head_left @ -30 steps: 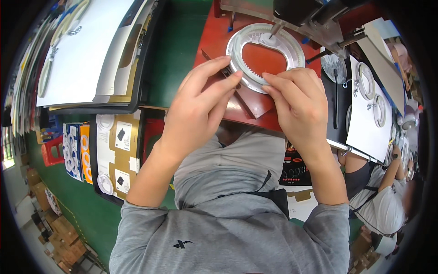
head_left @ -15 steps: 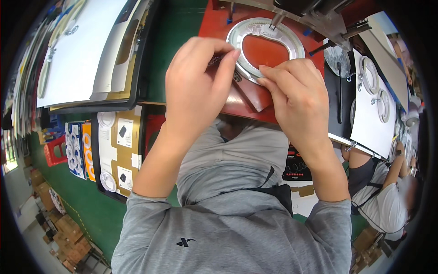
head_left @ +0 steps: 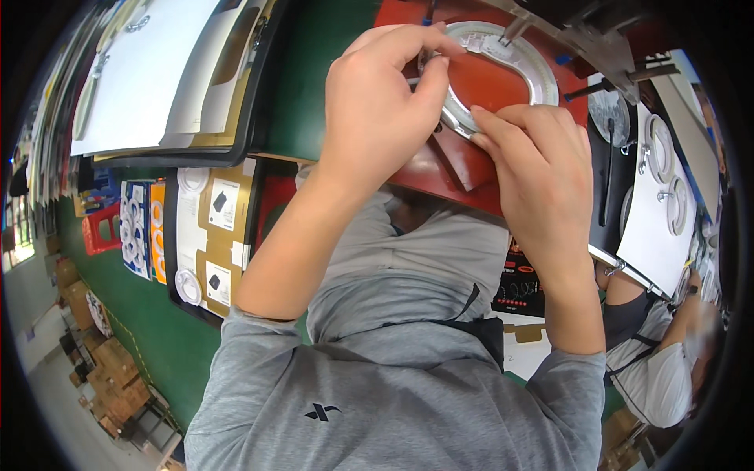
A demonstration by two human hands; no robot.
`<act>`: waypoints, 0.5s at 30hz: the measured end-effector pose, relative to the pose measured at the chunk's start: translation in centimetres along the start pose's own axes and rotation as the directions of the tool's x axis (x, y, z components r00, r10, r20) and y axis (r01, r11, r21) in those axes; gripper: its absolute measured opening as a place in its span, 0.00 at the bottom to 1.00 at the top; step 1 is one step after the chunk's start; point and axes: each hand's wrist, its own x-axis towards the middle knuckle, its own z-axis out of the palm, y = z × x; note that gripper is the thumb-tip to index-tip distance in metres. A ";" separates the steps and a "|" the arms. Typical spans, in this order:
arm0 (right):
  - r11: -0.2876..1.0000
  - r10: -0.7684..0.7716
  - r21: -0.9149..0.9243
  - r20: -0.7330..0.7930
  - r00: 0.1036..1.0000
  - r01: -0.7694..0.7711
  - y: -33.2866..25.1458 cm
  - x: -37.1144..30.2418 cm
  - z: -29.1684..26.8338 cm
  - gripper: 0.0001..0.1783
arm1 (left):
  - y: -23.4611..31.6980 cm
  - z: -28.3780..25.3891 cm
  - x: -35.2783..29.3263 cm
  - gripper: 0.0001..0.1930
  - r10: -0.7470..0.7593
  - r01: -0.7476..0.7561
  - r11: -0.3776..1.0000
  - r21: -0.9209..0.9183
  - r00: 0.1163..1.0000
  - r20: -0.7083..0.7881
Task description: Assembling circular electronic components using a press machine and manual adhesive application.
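A white ring (head_left: pixel 543 78) with a wide round opening lies on a red board (head_left: pixel 491 82), under a metal fixture. My left hand (head_left: pixel 385 98) is at the ring's left rim, its thumb and forefinger bent around the edge; its other fingers are mostly hidden behind. At the near rim, my right hand (head_left: pixel 542 161) pinches the ring between thumb and forefinger, the remaining fingers curled. A dark slot or strip (head_left: pixel 450 162) runs across the board below the ring, between my hands.
The metal fixture (head_left: pixel 589 51) with rods and blue-tipped pins overhangs the board's far right. A stack of white sheets (head_left: pixel 145 71) in a black tray stands left. More white rings (head_left: pixel 661 145) lie on a white sheet at right, where another person (head_left: pixel 656 369) sits. A red stool (head_left: pixel 102 229) is farther left.
The view has shifted, so board and ring appear farther right and higher. My left fingertips have parted a little and sit slightly higher on the rim; my right fingertips have slid slightly left along it.
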 end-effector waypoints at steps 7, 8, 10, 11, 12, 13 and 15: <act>0.996 0.085 -0.023 -0.134 0.987 -0.089 2.8 1.0 1.4 0.22 | -0.2 -0.5 0.3 0.06 0.062 -0.063 0.997 0.034 0.998 0.026; 0.992 0.115 -0.034 -0.178 0.977 -0.123 3.2 1.1 1.8 0.25 | -0.3 -0.3 0.4 0.06 0.056 -0.057 0.998 0.026 0.998 0.031; 0.981 0.190 -0.018 -0.050 0.981 -0.191 3.1 1.7 2.1 0.27 | -0.4 0.0 0.4 0.05 0.120 -0.120 0.989 0.085 0.993 0.013; 0.972 0.236 -0.006 0.007 0.972 -0.236 3.6 1.7 2.5 0.28 | -0.4 0.0 0.5 0.05 0.116 -0.117 0.990 0.082 0.993 0.016; 0.959 0.281 0.002 0.063 0.958 -0.282 3.9 1.6 2.7 0.29 | -0.4 0.1 0.6 0.05 0.178 -0.179 0.973 0.143 0.984 0.019; 0.959 0.284 -0.003 0.064 0.957 -0.285 3.8 1.7 2.7 0.29 | -0.3 0.1 0.7 0.04 0.240 -0.240 0.949 0.202 0.970 0.026; 0.945 0.307 0.095 0.077 0.949 -0.313 3.6 2.2 2.5 0.31 | -0.1 0.1 0.6 0.05 0.153 -0.155 0.972 0.179 0.988 0.028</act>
